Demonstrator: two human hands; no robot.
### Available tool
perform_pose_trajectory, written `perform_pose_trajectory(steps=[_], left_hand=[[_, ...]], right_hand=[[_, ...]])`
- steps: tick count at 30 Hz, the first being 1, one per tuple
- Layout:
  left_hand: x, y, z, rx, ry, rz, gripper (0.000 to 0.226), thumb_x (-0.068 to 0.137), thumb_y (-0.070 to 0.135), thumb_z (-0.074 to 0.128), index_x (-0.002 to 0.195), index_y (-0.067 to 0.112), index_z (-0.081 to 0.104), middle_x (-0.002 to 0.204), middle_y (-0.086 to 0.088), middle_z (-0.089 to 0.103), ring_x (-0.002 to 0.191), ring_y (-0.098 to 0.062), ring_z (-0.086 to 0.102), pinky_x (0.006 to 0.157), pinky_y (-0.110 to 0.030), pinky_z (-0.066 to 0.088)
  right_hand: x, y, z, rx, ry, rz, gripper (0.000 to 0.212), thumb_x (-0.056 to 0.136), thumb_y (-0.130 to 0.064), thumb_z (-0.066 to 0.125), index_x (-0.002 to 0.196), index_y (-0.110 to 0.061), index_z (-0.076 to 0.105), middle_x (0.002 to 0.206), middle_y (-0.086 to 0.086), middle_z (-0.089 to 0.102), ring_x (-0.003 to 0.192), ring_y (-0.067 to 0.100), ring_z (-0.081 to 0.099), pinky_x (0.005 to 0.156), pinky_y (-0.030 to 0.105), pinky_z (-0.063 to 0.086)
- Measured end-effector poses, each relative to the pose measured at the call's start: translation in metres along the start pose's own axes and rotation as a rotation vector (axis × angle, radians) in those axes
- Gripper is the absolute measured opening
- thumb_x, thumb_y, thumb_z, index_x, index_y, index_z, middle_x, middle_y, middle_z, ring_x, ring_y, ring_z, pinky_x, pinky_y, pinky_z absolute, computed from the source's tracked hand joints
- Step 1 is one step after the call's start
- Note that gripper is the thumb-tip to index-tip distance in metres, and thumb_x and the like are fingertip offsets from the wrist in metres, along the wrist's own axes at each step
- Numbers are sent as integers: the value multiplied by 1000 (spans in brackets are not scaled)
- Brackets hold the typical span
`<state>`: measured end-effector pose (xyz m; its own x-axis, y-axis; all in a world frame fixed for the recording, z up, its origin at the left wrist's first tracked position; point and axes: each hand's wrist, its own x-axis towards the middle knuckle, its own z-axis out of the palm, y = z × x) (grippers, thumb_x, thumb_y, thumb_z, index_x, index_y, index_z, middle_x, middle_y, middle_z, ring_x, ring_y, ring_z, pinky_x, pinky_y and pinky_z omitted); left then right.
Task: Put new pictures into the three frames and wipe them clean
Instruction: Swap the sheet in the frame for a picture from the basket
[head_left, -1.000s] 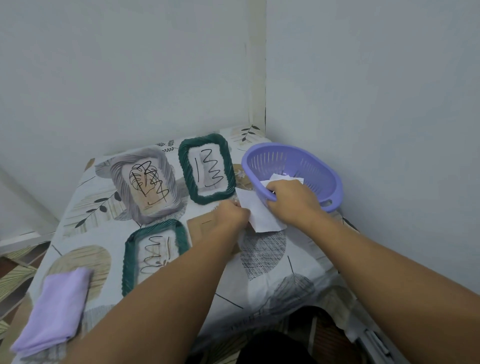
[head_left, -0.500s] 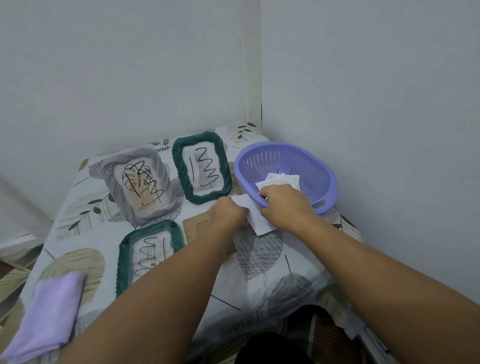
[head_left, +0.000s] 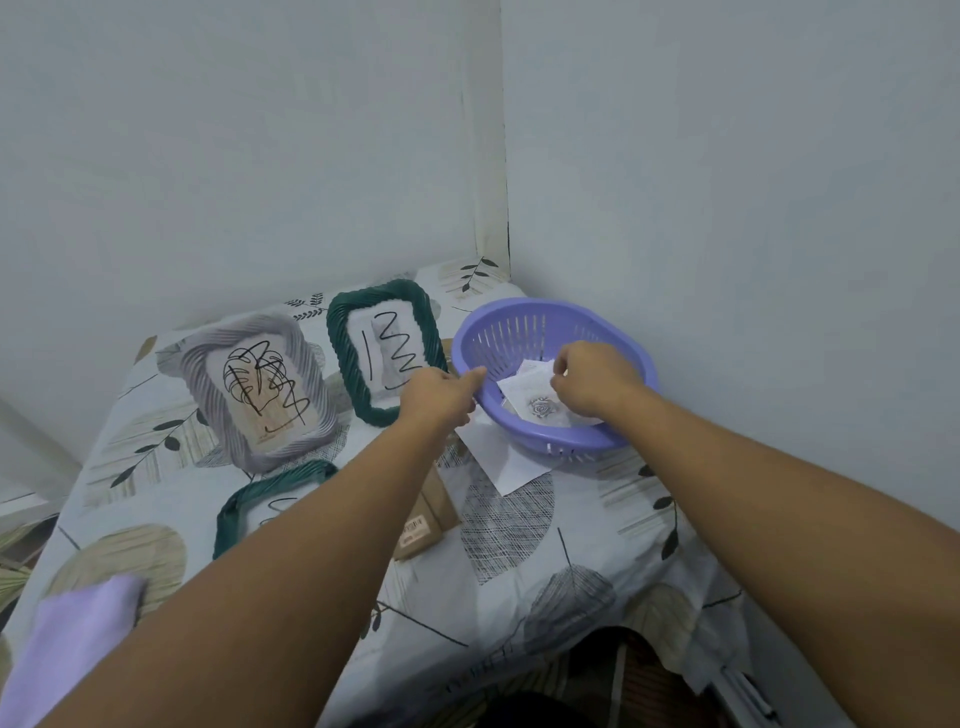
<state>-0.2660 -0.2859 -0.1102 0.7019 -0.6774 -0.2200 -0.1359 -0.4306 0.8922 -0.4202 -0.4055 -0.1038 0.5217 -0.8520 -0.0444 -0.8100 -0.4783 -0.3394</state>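
Frames (head_left: 260, 400) lie at ten o'clock on the counter (head_left: 519, 582). Right hand (head_left: 592, 384) pinches a picture (head_left: 540, 400) inside the basket (head_left: 519, 332); left hand (head_left: 441, 397) holds its rim. Several sheets might lift together or crease.

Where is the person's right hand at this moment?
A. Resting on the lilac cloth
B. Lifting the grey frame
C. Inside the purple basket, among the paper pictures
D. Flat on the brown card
C: the right hand reaches over the rim of the purple basket, its fingers down on the paper pictures lying inside, one of which shows a rose print.
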Motion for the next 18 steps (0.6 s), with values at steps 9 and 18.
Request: perform_pose_trajectory(steps=[9, 18], left_hand=[[3, 3, 3, -9, -29, -50, 35, 95, 24, 72, 100, -10, 69, 72, -14, 66, 31, -8, 41, 48, -24, 33], [1, 6, 0, 15, -54, -49, 43, 96, 27, 72, 106, -14, 69, 66, -10, 64, 26, -6, 38, 45, -22, 33]], right_hand=[[7, 4, 11, -140, -179, 71, 48, 82, -23, 73, 126, -18, 55, 124, 4, 64, 114, 30, 62, 76, 32, 45], [8, 4, 10, -45, -109, 131, 56, 95, -5, 53, 146, -5, 32, 131, 19, 57, 117, 38, 59, 76, 38, 43]])
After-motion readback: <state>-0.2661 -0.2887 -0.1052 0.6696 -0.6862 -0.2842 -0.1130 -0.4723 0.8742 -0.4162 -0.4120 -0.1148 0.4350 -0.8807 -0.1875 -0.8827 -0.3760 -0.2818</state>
